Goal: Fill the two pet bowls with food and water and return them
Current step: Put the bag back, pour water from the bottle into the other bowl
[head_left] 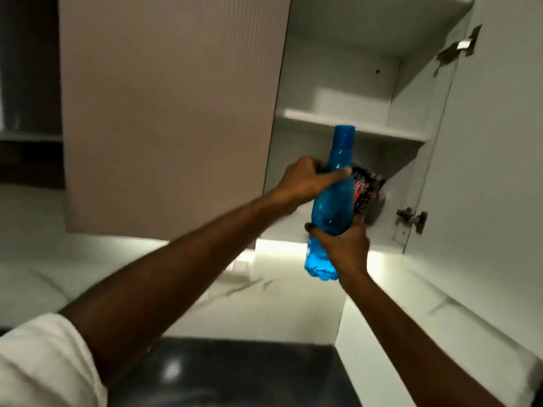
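A translucent blue water bottle (333, 201) with a blue cap stands nearly upright in the air in front of an open wall cabinet. My left hand (305, 183) grips its neck and shoulder from the left. My right hand (340, 245) grips its lower body from below and the right. Behind the bottle, on the cabinet's lower shelf, lies a dark packet with red print (365, 189), partly hidden by the bottle. No pet bowls are in view.
The cabinet door (493, 142) hangs open at the right, its hinges showing. A closed door (173, 113) is at the left. The upper shelf (352, 124) looks bare. Below are a lit white marbled backsplash (205, 289) and a dark countertop (235, 377).
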